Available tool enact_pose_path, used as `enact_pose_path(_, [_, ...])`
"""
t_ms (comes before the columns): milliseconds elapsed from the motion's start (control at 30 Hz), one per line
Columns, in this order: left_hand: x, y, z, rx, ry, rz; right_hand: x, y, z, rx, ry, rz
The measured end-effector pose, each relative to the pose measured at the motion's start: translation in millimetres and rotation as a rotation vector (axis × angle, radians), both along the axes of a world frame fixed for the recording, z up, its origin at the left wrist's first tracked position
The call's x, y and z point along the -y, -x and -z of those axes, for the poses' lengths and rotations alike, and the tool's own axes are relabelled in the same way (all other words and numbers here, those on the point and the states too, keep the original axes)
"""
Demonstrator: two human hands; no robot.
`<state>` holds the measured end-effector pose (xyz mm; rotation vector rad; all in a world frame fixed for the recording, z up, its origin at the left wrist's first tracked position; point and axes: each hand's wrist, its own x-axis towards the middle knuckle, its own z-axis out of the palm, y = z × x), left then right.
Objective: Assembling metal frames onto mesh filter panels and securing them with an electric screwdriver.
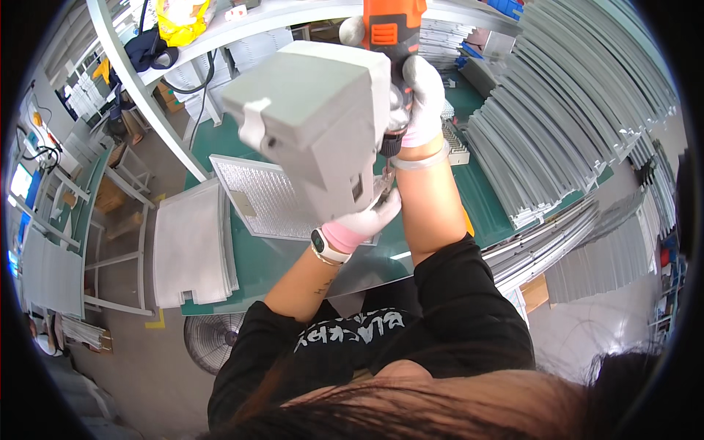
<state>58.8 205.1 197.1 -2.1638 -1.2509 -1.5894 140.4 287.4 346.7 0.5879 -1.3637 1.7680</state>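
Note:
A grey box-shaped metal housing (323, 158), with a small rectangular slot near its lower end, is held up tilted over the green work table (286, 275). My left hand (367, 216), in a white and pink glove, grips its lower end. My right hand (425, 99), gloved in white, is closed round an orange and black cordless drill (394, 37). The drill's black chuck (392, 143) points down beside the housing, its tip close to my left fingertips. Whether the bit touches a screw I cannot tell. Behind the housing lies a framed silvery mesh panel (257, 194).
Flat light-grey sheets (192, 246) are stacked at the table's left. A tall row of grey metal panels (565, 110) fills the right side. A white shelf frame (143, 92) rises at the back left, and a floor fan (213, 341) stands below the table edge.

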Motion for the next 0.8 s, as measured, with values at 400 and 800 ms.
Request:
enact_pose_path(400, [100,25,-18,-0.354,-0.067,-0.054,46,-24,-59,-0.081,0.396,0.394])
enact_pose_path(800, [241,125,99,-0.714,0.601,0.168,41,-30,-31,0.047,0.083,0.308])
